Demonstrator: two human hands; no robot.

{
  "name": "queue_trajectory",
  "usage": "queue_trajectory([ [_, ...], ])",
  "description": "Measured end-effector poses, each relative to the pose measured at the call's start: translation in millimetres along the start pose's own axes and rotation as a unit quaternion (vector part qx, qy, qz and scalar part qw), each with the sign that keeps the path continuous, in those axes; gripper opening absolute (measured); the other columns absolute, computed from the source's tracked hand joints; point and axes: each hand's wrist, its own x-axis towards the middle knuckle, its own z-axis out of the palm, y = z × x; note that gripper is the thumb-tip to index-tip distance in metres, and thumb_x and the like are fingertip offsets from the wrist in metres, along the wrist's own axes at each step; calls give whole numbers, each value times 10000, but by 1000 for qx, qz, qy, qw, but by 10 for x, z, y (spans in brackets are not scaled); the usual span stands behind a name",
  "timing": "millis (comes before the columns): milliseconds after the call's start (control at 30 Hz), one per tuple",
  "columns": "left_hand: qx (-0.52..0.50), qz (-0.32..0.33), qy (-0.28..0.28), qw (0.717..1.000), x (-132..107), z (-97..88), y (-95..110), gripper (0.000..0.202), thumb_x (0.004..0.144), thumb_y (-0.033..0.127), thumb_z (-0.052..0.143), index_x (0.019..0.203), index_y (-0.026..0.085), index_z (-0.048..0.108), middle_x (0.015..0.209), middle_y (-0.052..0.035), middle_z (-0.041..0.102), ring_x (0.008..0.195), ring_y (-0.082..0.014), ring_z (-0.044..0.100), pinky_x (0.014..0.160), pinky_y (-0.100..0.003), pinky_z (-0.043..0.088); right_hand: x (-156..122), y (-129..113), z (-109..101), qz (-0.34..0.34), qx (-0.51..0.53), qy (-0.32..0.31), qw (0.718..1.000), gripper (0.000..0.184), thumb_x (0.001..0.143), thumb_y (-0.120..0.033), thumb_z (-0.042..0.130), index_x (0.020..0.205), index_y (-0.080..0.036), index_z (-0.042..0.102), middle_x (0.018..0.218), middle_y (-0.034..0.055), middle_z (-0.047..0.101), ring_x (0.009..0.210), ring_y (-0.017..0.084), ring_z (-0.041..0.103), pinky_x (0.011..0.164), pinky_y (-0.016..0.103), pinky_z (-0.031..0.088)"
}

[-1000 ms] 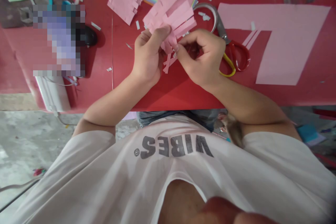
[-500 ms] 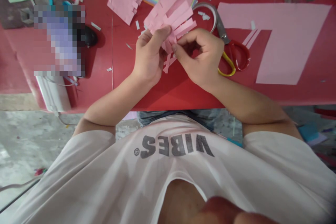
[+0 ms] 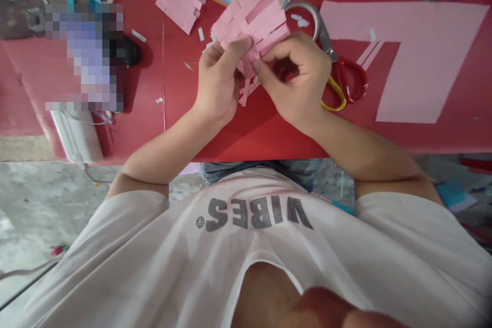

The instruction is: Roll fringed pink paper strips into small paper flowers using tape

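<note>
With both forearms brought in over the near edge of the red table [image 3: 126,128], the fringed pink paper [image 3: 255,18] is held just above it, its near end pinched tight between the curled left hand [image 3: 217,79] and right hand [image 3: 298,82], with scissors [image 3: 342,82] just right.

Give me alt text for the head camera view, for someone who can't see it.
The left hand and the right hand pinch a cluster of pink paper strips over a red table. Scissors with red and yellow handles lie beside the right hand, near a cut pink sheet.
</note>
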Motion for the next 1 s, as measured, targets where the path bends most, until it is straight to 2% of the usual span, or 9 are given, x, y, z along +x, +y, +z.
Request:
queue_trajectory([
  [167,13,8,-2,1000,10,11,8,358,926,132,605,584,225,559,648,-5,476,612,-109,421,603,-259,398,-22,35,36,10,27,-11,1000,159,943,-431,712,838,-326,655,832,-14,701,731,168,634,707,354,565],
  [333,31,10,15,999,39,-25,-37,320,907,206,669,599,242,589,637,1,460,574,-111,389,568,-277,372,-31,67,54,6,25,-7,1000,145,955,-449,691,870,-333,674,863,-11,714,746,171,651,691,360,554],
  [433,38,24,2,999,43,-32,-42,332,896,217,682,580,251,588,631,-6,494,587,-124,416,586,-287,378,-27,52,38,15,27,-19,999,135,963,-455,678,893,-340,681,876,-10,721,757,171,660,698,359,563],
  [500,55,23,0,998,40,-31,-35,354,906,279,689,569,260,582,631,-9,509,597,-132,432,604,-292,388,-25,34,26,24,22,-24,999,129,964,-455,675,904,-341,686,892,-14,729,769,171,667,708,355,576],
  [633,86,6,8,996,43,-44,-25,441,889,508,719,549,276,557,628,-11,514,601,-147,439,639,-314,398,-27,14,14,32,8,-27,999,140,965,-476,665,919,-346,690,910,-20,739,778,172,671,713,351,586],
  [700,87,7,0,996,47,-60,-30,440,886,540,716,566,271,577,631,-12,523,601,-147,449,634,-322,385,-30,18,14,32,11,-27,999,156,967,-494,656,926,-347,689,912,-19,736,778,173,668,713,353,578],
  [800,82,8,-18,996,43,-66,-41,424,891,532,717,593,253,602,624,-14,533,589,-137,439,602,-318,360,-33,25,13,33,21,-28,999,177,969,-518,643,933,-351,689,914,-21,735,780,176,662,718,360,569],
  [867,73,4,-6,997,31,-47,-45,421,895,517,712,586,259,588,604,-10,521,580,-135,406,586,-317,353,-31,18,10,40,32,-28,998,172,963,-513,650,927,-351,695,912,-18,739,777,180,656,726,368,570],
  [1000,44,-1,22,999,6,9,-25,337,883,315,699,580,269,560,640,-5,493,607,-139,403,621,-312,389,-27,-18,14,68,59,-26,996,155,921,-508,705,931,-353,701,929,-2,751,814,210,669,755,403,588],
])
